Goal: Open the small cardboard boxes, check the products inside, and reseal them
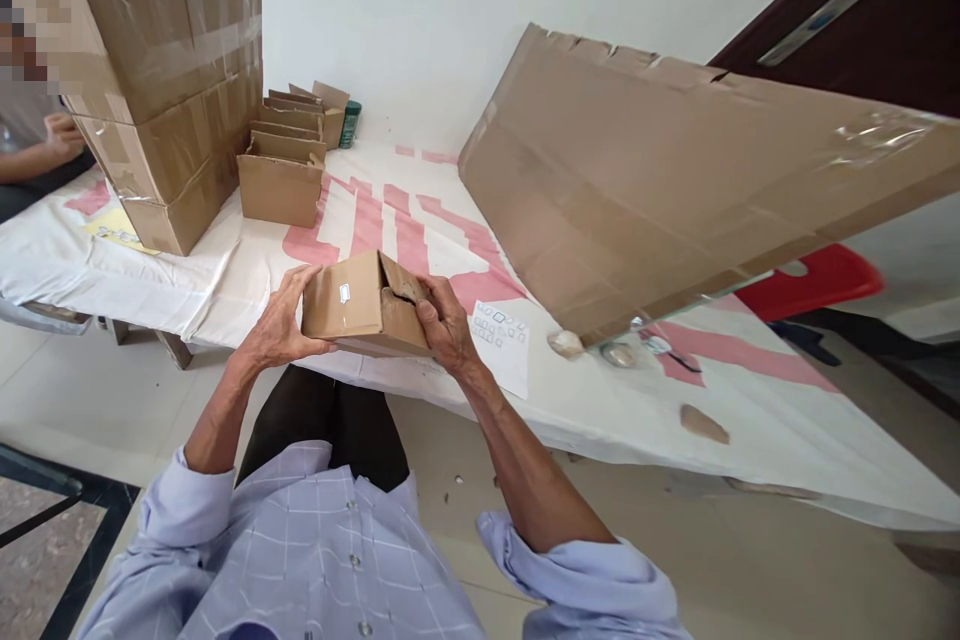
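Between my two hands is a small brown cardboard box (349, 305) with a white sticker on one face. My left hand (281, 320) grips its left end, thumb below and fingers over the top. At the right end, where the flaps meet with a dark gap between them, my right hand (448, 325) presses with thumb and fingers. The box is held tilted at the table's front edge, just above my lap. A white paper sheet (506, 360) with small printed outlines lies to the right of it.
Stacked cardboard cartons (169, 110) stand at the left, beside several open boxes (281, 190) and a green container (350, 124). A large cardboard sheet (637, 180) leans at the right, near a tape roll (619, 354) and a cardboard scrap (703, 423). Another person's hand (64, 135) shows far left.
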The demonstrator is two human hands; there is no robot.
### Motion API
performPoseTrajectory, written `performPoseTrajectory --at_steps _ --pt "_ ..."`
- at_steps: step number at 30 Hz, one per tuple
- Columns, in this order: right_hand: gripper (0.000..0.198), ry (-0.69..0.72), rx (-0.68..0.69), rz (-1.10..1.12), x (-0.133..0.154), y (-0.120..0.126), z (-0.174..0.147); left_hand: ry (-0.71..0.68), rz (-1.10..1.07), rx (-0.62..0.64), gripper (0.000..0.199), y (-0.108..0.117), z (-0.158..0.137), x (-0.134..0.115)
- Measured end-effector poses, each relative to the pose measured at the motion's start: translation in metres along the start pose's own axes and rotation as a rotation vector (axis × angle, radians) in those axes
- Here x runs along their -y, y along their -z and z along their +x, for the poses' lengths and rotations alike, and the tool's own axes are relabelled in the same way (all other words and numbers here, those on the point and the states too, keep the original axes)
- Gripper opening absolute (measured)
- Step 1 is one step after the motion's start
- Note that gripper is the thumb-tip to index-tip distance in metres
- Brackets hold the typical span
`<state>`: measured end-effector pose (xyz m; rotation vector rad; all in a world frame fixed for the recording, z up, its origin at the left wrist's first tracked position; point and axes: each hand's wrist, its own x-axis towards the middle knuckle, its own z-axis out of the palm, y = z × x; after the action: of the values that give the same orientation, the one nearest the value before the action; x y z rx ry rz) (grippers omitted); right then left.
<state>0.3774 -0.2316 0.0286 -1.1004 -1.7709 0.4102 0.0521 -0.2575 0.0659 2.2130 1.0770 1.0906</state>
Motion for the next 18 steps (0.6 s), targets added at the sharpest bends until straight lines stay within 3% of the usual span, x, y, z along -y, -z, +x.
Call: performPoseTrajectory --at_steps 6,11,14,18 --pt "0.067 -0.004 -0.029 -0.015 -0.003 0.004 -0.006 -0.014 0.028 0.024 0.124 -0.008 0.008 -0.014" --pt "0.062 0.003 -0.081 -0.049 0.008 0.013 -0.004 -0.068 0.094 -0.061 0.115 -0.012 0.006 -0.031" --pt "0.051 0.033 -0.204 -0.092 0.031 0.026 0.003 -0.059 0.160 -0.107 0.111 -0.011 0.000 -0.043" --pt "0.031 0.220 -0.288 -0.222 0.080 0.045 0.014 -0.047 0.211 -0.113 0.109 -0.014 -0.003 -0.055"
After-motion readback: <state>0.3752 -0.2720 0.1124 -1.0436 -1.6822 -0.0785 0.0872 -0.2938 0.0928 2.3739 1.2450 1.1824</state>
